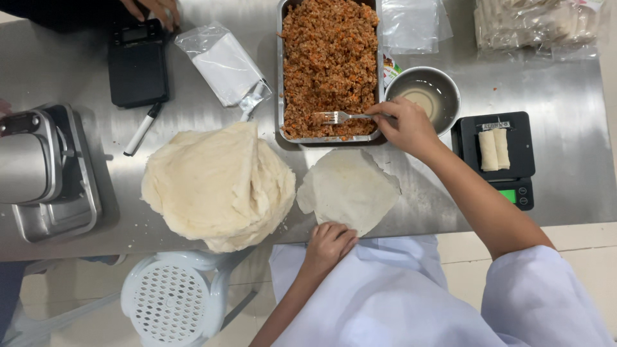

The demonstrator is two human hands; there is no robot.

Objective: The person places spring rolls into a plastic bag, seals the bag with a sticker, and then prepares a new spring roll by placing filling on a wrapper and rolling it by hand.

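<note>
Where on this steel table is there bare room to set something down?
Bare steel lies right of the kitchen scale holding two rolls, and between the marker and the wrapper stack. It is crowded around the filling tray, bowl and single wrapper.
</note>
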